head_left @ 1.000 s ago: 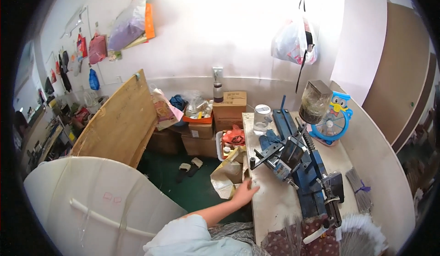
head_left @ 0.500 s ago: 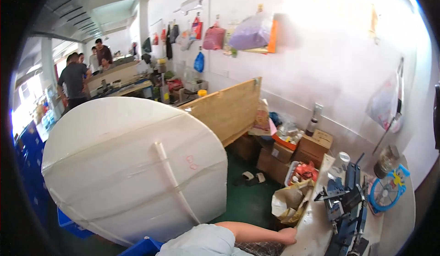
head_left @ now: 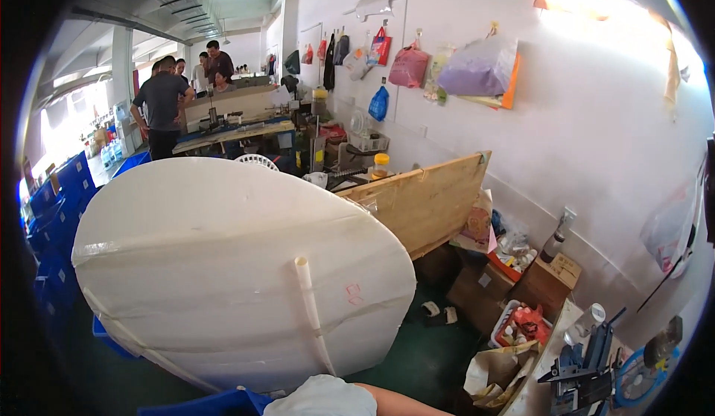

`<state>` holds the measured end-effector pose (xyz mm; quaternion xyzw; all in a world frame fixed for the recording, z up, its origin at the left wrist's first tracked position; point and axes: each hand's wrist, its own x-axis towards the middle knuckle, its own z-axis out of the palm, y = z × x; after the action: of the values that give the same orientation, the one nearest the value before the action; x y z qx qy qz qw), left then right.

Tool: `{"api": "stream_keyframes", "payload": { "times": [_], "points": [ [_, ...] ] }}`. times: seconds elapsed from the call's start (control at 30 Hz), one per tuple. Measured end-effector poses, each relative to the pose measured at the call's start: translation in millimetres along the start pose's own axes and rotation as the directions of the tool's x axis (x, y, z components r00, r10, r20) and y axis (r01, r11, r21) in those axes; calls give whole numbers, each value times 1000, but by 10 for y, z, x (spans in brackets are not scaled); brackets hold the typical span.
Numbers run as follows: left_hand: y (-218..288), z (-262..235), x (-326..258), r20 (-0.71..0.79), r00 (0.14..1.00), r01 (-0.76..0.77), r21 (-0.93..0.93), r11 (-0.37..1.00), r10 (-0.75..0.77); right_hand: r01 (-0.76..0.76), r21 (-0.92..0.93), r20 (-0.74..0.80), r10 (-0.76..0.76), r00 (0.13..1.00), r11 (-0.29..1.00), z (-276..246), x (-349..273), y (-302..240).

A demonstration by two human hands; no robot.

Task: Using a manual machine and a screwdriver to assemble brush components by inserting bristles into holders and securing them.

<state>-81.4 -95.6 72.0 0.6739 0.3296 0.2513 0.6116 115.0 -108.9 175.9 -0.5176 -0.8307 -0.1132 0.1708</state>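
Here, at the near lower edge, only a bare forearm (head_left: 406, 403) with a white sleeve (head_left: 322, 397) shows, reaching to the right. The hand at its end is outside the picture, so I cannot tell if it is clenched, released or grasping something; no other hand of the person is visible. Nearest to the arm, on the right, stands a crumpled paper bag (head_left: 495, 375), and just right of it a blue metal machine (head_left: 585, 371) on a pale bench (head_left: 532, 397). A little farther is a basket with red items (head_left: 521, 325), beside brown cardboard boxes (head_left: 514, 286) on the green floor (head_left: 424, 356). On the left, a big round white wrapped disc (head_left: 223, 267) leans upright and fills the middle; a white tube (head_left: 313, 312) is taped on its face. Behind it a wooden board (head_left: 428, 204) leans toward the white wall (head_left: 596, 140), where coloured bags (head_left: 447, 66) hang. Far left, several people (head_left: 179, 92) stand around a workbench (head_left: 231, 129).
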Motion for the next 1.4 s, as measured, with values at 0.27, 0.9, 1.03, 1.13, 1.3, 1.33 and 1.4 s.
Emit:
{"api": "stream_keyframes", "payload": {
  "times": [0.27,0.9,1.03,1.13,1.3,1.33,1.4],
  "points": [
    [-122,-67,-9,169,970,-139,-215,967,177,124,-79,-224,-139,965,989,23,428,-142],
    [32,-670,-300,-362,919,-128,-647,751,-156,-221,819,391,-234,890,530,1320,23,248],
    [-110,-521,-135,-327,928,-79,-643,761,-180,-219,803,370,-176,912,555,1246,-44,414],
    [-87,-357,-110,-311,939,-48,-542,839,-148,-197,796,343,-158,926,573,1188,-65,486],
    [-88,-251,25,-245,957,14,-492,870,-154,-176,760,299,-96,950,626,1085,-77,603],
    [-47,-231,-16,-262,950,21,-495,869,-172,-165,762,288,-99,953,626,1067,-72,604],
    [-51,-205,-38,-275,943,25,-505,863,-188,-150,759,269,-95,959,634,1045,-58,601]
  ]
}}
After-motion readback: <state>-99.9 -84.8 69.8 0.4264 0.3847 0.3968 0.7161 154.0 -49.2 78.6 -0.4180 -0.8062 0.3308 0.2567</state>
